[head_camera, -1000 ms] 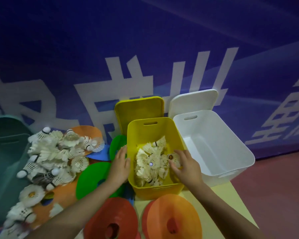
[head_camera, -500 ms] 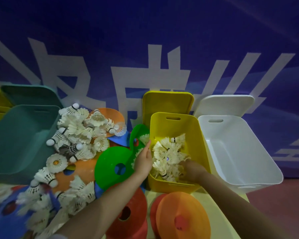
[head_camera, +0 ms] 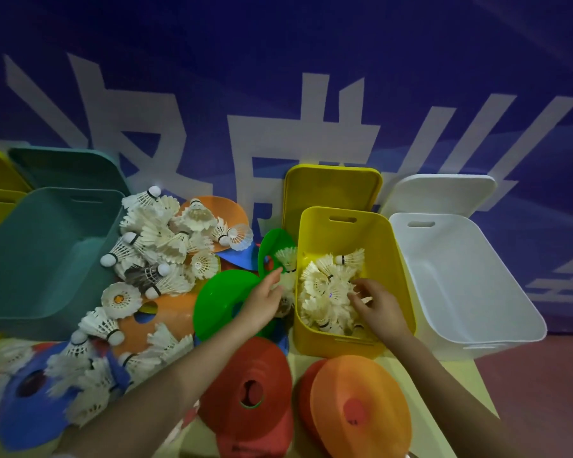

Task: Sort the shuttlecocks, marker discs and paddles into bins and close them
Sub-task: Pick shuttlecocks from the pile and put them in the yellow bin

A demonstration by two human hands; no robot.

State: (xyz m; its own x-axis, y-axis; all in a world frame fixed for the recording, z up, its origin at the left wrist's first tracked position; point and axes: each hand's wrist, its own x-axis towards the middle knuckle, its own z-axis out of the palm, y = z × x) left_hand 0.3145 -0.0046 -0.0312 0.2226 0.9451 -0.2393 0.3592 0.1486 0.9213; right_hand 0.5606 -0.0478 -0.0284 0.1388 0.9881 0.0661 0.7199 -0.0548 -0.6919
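1. Left hand [head_camera: 263,300] is at the outer left wall of the yellow bin [head_camera: 394,259]. Fingers look loosely curled against a shuttlecock just outside the rim; I can't tell whether it's actually pinched.
2. Right hand [head_camera: 377,304] is inside the yellow bin, fingers bent down into the shuttlecocks [head_camera: 328,285] there. They touch feathers; I can't tell if they grip one.
3. The yellow bin is roughly a third full. Its lid [head_camera: 331,190] stands behind it against the wall.
4. The main shuttlecock pile [head_camera: 159,239] sits left of centre on the counter [head_camera: 470,368], beside the teal bin [head_camera: 47,252]. More are scattered toward the near-left corner.
5. Discs: green [head_camera: 219,302] under my left forearm, red [head_camera: 252,391] and orange [head_camera: 354,401] at the near edge, blue [head_camera: 24,398] at the near-left corner. Others are buried under shuttlecocks.
6. The white bin [head_camera: 460,279] at the right end shows nothing inside. No paddles visible.
7. Handling judgement: shuttlecocks are very light, and the feather skirts crush and snag on each other. Take them by the cork end, or scoop several loosely. Don't squeeze the skirt.
8. Discs look like thin, flexible plastic, and smooth. Take them by the rim or hook the centre hole; they should stack.
9. Progress judgement: early. Most shuttlecocks are still out, no discs are binned, and the lids in view are all off.
10. Risk: dragging a clump will roll loose shuttlecocks off the left edge.
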